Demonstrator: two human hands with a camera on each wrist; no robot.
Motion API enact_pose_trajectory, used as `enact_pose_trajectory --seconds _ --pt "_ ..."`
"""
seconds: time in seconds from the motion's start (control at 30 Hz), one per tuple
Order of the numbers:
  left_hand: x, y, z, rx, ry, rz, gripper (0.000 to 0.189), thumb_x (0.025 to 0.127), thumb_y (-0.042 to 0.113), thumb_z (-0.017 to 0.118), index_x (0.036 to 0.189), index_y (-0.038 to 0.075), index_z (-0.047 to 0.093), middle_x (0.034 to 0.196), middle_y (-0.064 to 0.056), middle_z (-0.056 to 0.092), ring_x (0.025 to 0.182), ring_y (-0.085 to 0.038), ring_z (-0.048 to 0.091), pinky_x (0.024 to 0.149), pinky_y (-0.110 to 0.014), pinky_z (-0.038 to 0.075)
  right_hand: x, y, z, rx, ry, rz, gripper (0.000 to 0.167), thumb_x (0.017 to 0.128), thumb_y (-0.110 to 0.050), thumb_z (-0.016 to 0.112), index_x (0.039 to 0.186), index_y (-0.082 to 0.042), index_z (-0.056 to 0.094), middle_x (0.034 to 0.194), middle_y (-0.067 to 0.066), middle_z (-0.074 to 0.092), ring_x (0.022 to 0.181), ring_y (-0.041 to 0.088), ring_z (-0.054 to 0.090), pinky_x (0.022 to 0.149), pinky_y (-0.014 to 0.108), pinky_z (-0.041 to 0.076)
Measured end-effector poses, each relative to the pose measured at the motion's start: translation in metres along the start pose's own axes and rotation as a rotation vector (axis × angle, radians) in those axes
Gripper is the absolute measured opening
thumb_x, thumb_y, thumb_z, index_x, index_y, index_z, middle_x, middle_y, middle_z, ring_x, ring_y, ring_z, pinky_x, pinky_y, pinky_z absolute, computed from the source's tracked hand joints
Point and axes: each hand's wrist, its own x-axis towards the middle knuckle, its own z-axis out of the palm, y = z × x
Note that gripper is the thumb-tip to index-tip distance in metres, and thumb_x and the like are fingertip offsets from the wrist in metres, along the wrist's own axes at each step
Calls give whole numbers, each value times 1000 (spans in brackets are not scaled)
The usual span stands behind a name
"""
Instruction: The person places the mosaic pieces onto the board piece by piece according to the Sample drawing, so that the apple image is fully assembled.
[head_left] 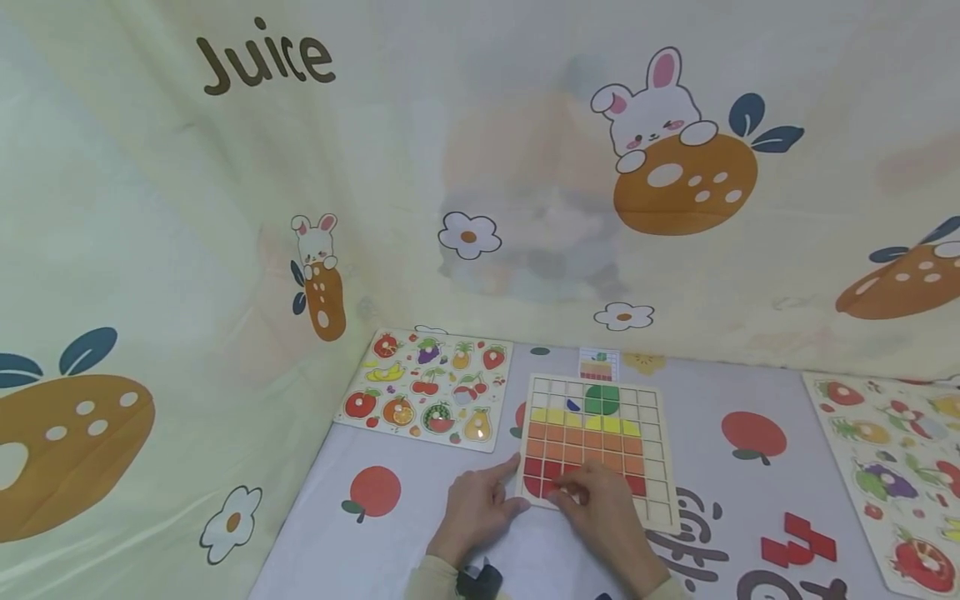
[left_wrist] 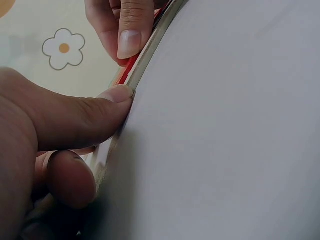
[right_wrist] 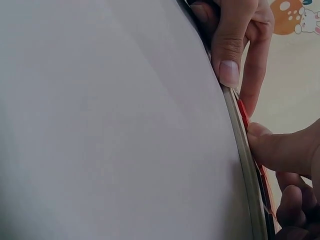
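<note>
A square wooden puzzle board (head_left: 656, 451) with a grid of cells lies on the table, filled in bands of red, orange and yellow pieces with green ones at the top. My left hand (head_left: 474, 508) grips its near left corner, the thumb (left_wrist: 112, 94) on the near edge. Over the bottom red rows, my right hand (head_left: 604, 505) pinches a small red piece with thumb and index finger; the fingers hide most of it. Red pieces (right_wrist: 243, 110) show along the board's edge in the right wrist view. A small blue piece (head_left: 573, 405) lies near the green circle (head_left: 602, 400).
Several loose red pieces (head_left: 798, 546) lie on the tablecloth to the right. A fruit puzzle board (head_left: 427, 387) sits at the back left, another (head_left: 892, 467) at the right edge. Behind the grid stands a small pattern card (head_left: 597, 365). Printed curtains hang behind and at the left.
</note>
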Motion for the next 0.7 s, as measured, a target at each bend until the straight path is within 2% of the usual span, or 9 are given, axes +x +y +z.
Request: enact_pose_trajectory --seconds 0.27,0.33,0.43,0.57,0.7 --pt "1 2 2 -11 -11 -22 63 91 38 82 150 27 63 54 11 46 49 -9 39 55 -25 29 -1 8 -8 96 -33 2 27 81 -19 92 105 -27 82 90 -15 67 81 5 54 73 23 46" --pt "1 2 3 -17 -11 -24 62 91 38 83 150 27 63 54 10 46 49 -9 39 55 -25 29 -2 12 -16 117 -31 0 28 82 -21 92 106 -28 81 93 -15 70 82 5 56 75 23 49" --pt "1 3 4 -35 -11 -24 62 92 37 83 149 26 63 54 10 46 48 -9 39 53 -25 29 -7 24 -34 109 -23 44 28 85 -22 90 111 -25 80 94 -12 70 84 7 57 75 22 49" --pt "1 4 4 -42 -10 -20 62 92 37 83 149 26 63 53 10 46 48 -9 38 53 -25 29 -15 59 -70 31 -39 140 37 87 -26 90 121 -16 79 95 -3 67 86 15 56 68 21 47" --pt "-1 4 2 -29 -7 -23 62 91 38 83 149 27 63 53 9 45 48 -10 38 54 -26 29 -24 107 -111 -60 -132 287 59 85 -41 90 132 -9 74 106 7 68 89 22 57 66 27 51"
